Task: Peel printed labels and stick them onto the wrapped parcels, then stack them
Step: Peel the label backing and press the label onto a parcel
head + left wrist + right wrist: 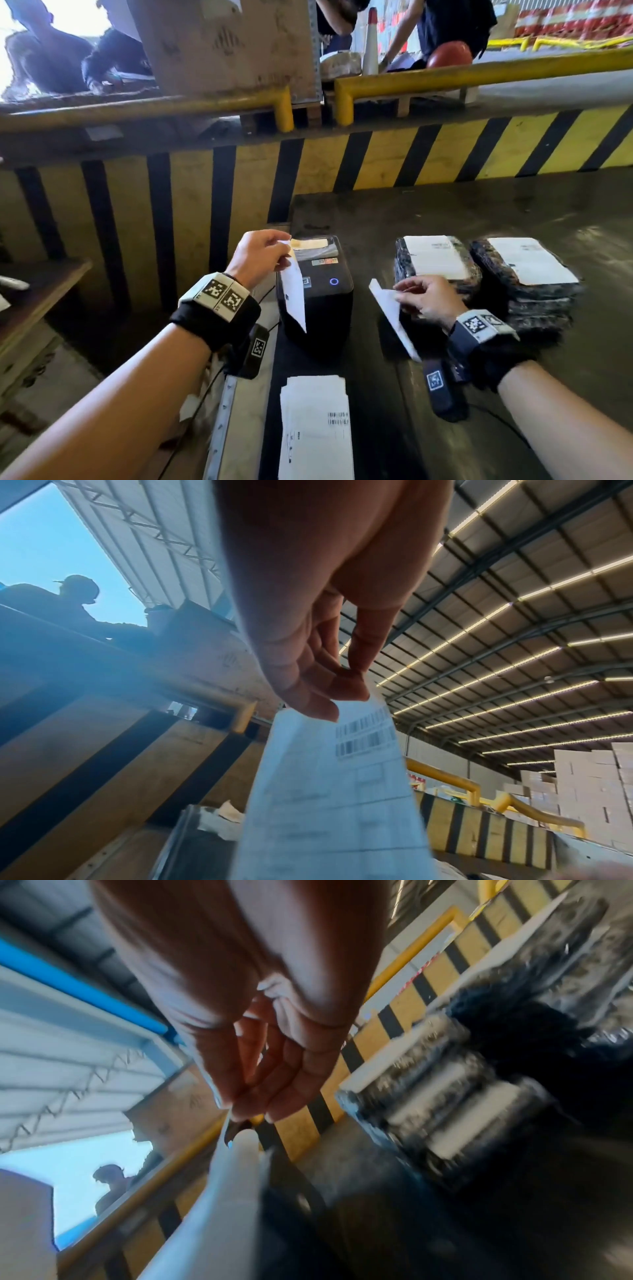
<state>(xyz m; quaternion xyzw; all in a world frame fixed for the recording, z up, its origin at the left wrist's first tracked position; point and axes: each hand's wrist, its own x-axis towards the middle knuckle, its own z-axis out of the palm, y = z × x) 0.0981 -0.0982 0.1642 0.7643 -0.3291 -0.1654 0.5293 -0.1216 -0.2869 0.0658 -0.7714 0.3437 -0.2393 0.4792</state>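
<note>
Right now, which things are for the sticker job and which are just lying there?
For the job:
- left hand pinching a white printed label
- right hand pinching a white paper sheet
- two stacks of black wrapped parcels
- black box-shaped label printer
- white printed sheets on the table

Just lying about:
- big brown cardboard box
- white traffic cone
- red round helmet

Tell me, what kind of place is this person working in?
Most likely a warehouse or shipping dock. A small black label printer stands on the dark worktable beside stacks of black wrapped parcels, a yellow-and-black striped barrier runs behind, and pale stacked cartons fill the hall.
</note>
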